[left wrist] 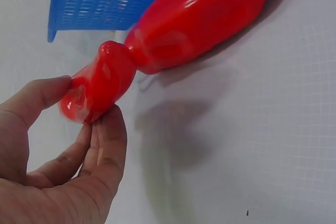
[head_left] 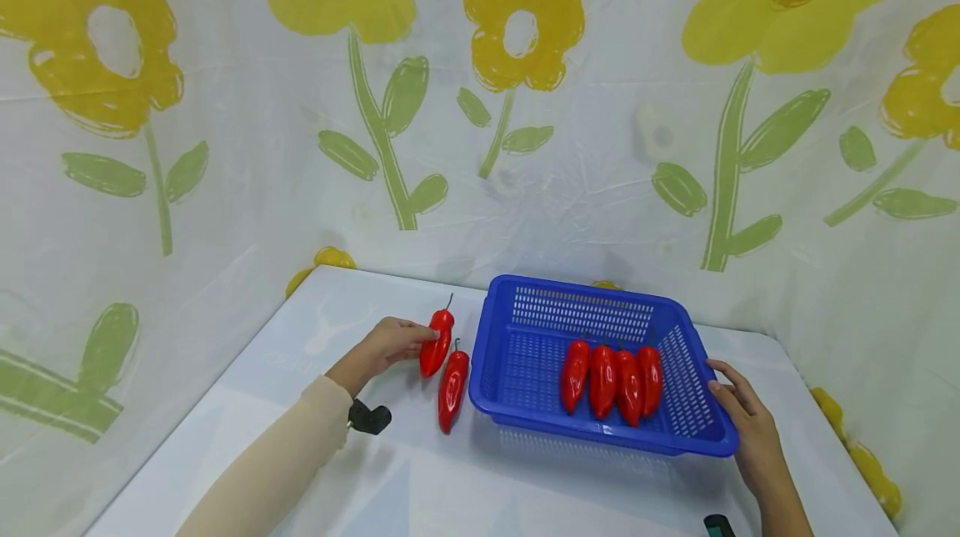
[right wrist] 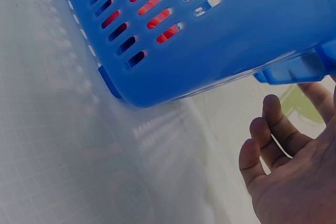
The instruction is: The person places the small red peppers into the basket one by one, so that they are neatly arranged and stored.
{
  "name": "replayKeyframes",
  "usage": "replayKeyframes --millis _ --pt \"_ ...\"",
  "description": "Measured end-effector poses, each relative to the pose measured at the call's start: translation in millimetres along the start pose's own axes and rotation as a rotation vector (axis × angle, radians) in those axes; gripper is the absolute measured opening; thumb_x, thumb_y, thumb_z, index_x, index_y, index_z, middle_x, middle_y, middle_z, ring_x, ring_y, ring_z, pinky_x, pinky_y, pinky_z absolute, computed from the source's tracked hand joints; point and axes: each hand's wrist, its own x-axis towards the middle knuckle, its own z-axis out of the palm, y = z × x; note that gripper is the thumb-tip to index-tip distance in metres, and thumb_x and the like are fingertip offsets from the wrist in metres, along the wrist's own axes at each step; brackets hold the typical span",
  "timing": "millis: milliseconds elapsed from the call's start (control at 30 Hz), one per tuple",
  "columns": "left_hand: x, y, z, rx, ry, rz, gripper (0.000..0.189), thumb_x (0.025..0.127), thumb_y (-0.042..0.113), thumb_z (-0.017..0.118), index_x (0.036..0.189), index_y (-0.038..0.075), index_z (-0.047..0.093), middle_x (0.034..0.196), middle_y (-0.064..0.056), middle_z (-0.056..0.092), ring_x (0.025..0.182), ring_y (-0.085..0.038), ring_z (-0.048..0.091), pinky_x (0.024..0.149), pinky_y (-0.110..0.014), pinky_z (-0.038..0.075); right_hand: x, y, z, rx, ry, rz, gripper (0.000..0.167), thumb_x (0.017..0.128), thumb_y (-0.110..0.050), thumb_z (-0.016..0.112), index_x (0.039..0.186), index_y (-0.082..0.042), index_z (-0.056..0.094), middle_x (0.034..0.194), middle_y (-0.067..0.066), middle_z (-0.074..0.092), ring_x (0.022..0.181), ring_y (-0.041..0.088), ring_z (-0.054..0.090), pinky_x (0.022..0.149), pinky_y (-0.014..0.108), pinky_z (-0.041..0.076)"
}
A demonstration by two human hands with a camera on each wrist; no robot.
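My left hand (head_left: 393,343) pinches a glossy red chili pepper (head_left: 435,345) with a thin dark stem, left of the basket. In the left wrist view, the thumb and fingertips hold that pepper (left wrist: 102,85) near one end. Close beside it, a second red pepper (head_left: 453,391) lies on the table. Several more red peppers (head_left: 603,380) lie side by side in the right half of a blue plastic basket (head_left: 536,420). At the basket's right rim, my right hand (head_left: 750,420) holds the edge; its lower fingers (right wrist: 273,140) hang below the rim in the right wrist view.
The basket has slotted walls and stands on a white table (head_left: 442,487) near its back edge. A flower-printed curtain (head_left: 585,212) rises behind and at both sides. A black object (head_left: 369,418) shows by my left wrist, another dark one (head_left: 718,525) at the front edge.
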Motion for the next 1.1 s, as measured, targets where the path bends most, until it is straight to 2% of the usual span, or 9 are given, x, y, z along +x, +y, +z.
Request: replayKeyframes --millis 200,433,567,733,1100 --pt "-3.0 5.0 -2.6 -0.039 -0.034 0.035 0.045 0.091 0.021 0.074 0.124 -0.007 0.062 0.117 -0.019 0.066 0.109 -0.032 0.064 0.099 -0.045 0.052 -0.8 -1 0 0.001 0.005 -0.009 0.061 0.100 -0.055 0.050 0.155 -0.033 0.035 0.121 0.008 0.048 0.083 0.001 0.063 0.072 0.027 0.060" --pt "-4.9 8.8 -4.1 -0.065 -0.048 0.034 0.046 0.091 0.022 0.075 0.124 -0.006 0.062 0.115 -0.018 0.067 0.106 -0.030 0.066 0.099 -0.044 0.052 0.3 1 -1 0.023 -0.005 -0.024 0.059 0.101 -0.052 0.050 0.155 -0.031 0.035 0.110 -0.007 0.051 0.084 0.001 0.064 0.071 0.026 0.060" --pt "-6.4 12.6 -6.8 -0.084 -0.061 0.052 0.047 0.091 0.022 0.075 0.126 -0.006 0.062 0.117 -0.018 0.067 0.106 -0.030 0.066 0.100 -0.045 0.051 0.9 2 -1 0.032 -0.013 -0.022 0.059 0.101 -0.052 0.050 0.155 -0.032 0.035 0.108 -0.011 0.051 0.084 0.002 0.064 0.071 0.026 0.060" --pt "-10.5 19.0 -8.6 -0.106 -0.080 0.079 0.049 0.092 0.022 0.074 0.129 -0.007 0.059 0.120 -0.019 0.065 0.106 -0.030 0.067 0.099 -0.044 0.052 1.7 2 -1 0.033 -0.013 -0.022 0.059 0.101 -0.052 0.050 0.155 -0.032 0.035 0.108 -0.012 0.052 0.083 0.002 0.065 0.071 0.027 0.060" --pt "-17.3 33.1 -1.3 -0.114 -0.124 0.091 0.053 0.091 0.023 0.075 0.131 -0.006 0.058 0.121 -0.020 0.064 0.109 -0.031 0.066 0.103 -0.047 0.048 1.2 2 -2 0.024 -0.012 -0.027 0.060 0.101 -0.052 0.050 0.155 -0.031 0.034 0.108 -0.010 0.051 0.082 0.003 0.065 0.070 0.028 0.061"
